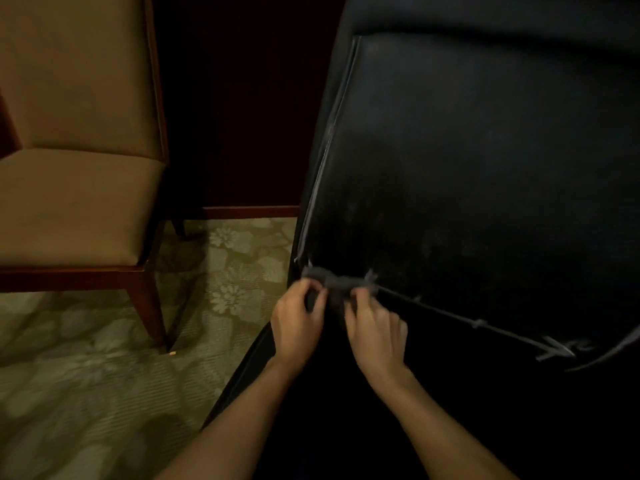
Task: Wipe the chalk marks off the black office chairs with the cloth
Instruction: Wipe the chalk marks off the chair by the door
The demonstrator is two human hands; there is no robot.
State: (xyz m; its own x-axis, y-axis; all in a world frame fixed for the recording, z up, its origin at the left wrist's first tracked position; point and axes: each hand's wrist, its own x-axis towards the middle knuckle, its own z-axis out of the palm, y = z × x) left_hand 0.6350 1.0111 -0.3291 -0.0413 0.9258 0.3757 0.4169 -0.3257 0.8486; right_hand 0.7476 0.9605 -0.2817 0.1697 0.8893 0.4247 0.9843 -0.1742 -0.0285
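Observation:
A black office chair (478,161) fills the right half of the view, its back towards me. Pale chalk marks (554,351) run along the seam at the lower edge and up the left seam. My left hand (298,320) and my right hand (375,330) are close together at the chair's lower left corner. Both pinch a small dark grey cloth (341,282), which is bunched between the fingertips and pressed against the seam. Faint smears show on the chair's back panel above.
A tan upholstered chair (79,161) with dark wooden legs stands at the left. Patterned green carpet (104,393) covers the floor. A dark wall with a wooden skirting board (249,212) lies behind, between the two chairs.

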